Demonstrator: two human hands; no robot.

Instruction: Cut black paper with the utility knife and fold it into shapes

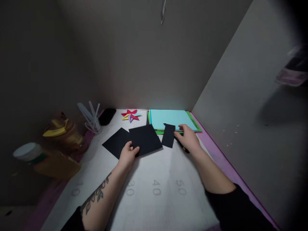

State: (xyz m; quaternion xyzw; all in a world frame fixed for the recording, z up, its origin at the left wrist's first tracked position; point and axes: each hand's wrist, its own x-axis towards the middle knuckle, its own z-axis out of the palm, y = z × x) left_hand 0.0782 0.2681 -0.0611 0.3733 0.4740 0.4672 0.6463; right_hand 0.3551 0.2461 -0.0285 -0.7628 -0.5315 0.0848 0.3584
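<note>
My left hand (128, 154) pinches the near edge of a black paper square (145, 140) between thumb and fingers. Partly under it, a second black paper square (115, 142) lies turned cornerwise to the left. To the right is a narrow black paper strip (168, 136), with a small dark point jutting past its upper left corner. My right hand (189, 138) is at the strip's right edge, thumb and index finger apart; whether the thumb touches the strip is unclear. Beneath this hand lies a slim black tool with yellow parts (184, 149), mostly covered.
Behind the strip is a stack of coloured paper, light blue on top (168, 118). A multicoloured folded paper star (131, 115), a black phone (107, 116) and a clear cup with white strips (94, 125) stand farther left. A glue bottle (55, 162) is near the left edge. Grey walls enclose the table.
</note>
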